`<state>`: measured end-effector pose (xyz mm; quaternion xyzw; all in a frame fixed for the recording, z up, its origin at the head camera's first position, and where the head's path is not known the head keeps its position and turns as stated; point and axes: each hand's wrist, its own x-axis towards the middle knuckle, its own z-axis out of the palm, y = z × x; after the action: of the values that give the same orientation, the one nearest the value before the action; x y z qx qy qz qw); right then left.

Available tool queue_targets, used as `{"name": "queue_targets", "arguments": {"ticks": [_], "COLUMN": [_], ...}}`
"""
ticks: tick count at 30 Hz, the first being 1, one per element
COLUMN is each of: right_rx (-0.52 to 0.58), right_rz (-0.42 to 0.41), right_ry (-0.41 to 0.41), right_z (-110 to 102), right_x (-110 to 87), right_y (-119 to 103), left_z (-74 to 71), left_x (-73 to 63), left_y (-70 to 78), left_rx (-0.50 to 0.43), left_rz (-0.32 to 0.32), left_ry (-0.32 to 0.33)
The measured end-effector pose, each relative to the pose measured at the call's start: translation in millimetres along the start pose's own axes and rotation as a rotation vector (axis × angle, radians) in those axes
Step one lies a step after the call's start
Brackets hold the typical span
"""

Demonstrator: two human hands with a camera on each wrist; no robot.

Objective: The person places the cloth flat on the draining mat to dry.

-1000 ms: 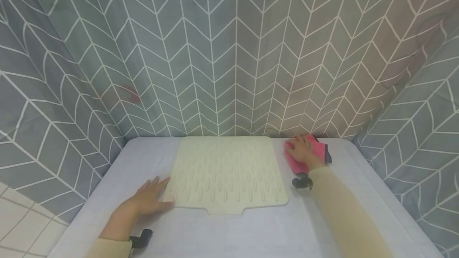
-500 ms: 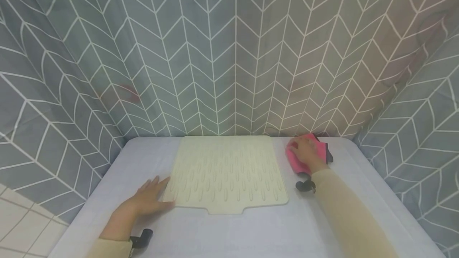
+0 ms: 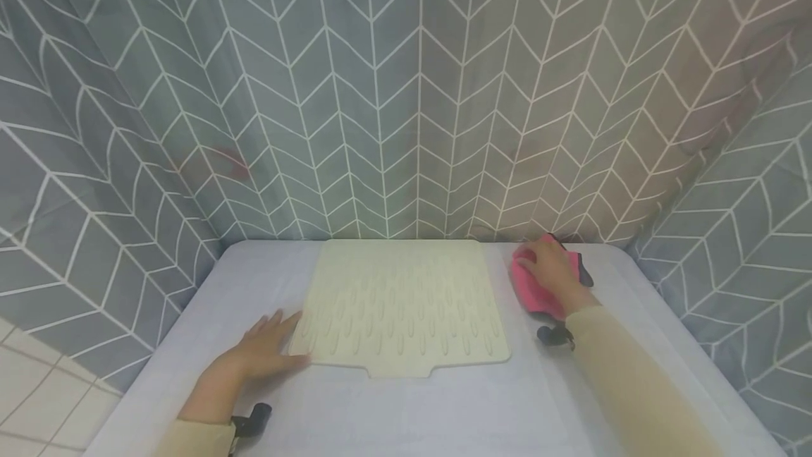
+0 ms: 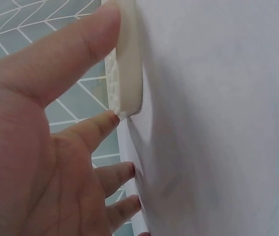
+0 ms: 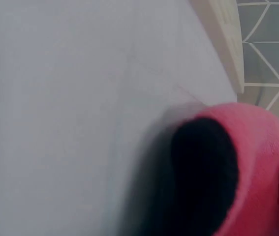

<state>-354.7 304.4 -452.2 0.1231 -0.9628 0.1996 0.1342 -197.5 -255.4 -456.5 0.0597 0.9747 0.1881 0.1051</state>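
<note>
right hand (image 3: 550,270): thumb and fingers curled in, pinching and bunching a pink, soft-looking fabric cloth with a dark reverse side (image 3: 531,292). fingertips partly hidden in the folds; in the right wrist view only a bit of finger shows, at the right edge behind the pink. there the cloth bulges in a rounded fold, dark side turned to the camera, shadow beneath.

left hand (image 3: 256,351): fingers spread, thumb held well away from the rest. thumb tip at the near left corner of a cream, flat, roughly rectangular board with rows of raised oblong ridges and a tab on its near edge (image 3: 400,295). index tip at the board's left edge; the other fingers reach onto the white cloth-covered table (image 3: 406,418).

board lies flat, mid-table, its far edge along the table's far edge. cloth just right of the board, towards the far right corner, not touching it in the head view.

farther out: a small black device at each wrist, left (image 3: 255,419) and right (image 3: 553,335); pale yellow sleeves (image 3: 634,386). behind and to both sides, grey curtain with white chevron lines (image 3: 380,90). lower left, pale square tiles (image 3: 41,393).
</note>
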Motion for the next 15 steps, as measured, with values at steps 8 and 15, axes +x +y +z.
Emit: {"name": "queue_targets", "arguments": {"ticks": [8,15], "right_rx": [0.075,0.033], "right_rz": [0.026,-0.011], "right_ry": [0.001,0.078], "right_z": [-16,-28], "right_x": [-8.8,-17.5], "right_y": [-9,-15], "left_z": [-1.5,-2.0], "left_x": [-2.2,-2.5], "left_y": [1.0,2.4], "left_rx": [-0.001,-0.002], "left_rz": [0.000,0.000], "left_ry": [0.004,0.010]}}
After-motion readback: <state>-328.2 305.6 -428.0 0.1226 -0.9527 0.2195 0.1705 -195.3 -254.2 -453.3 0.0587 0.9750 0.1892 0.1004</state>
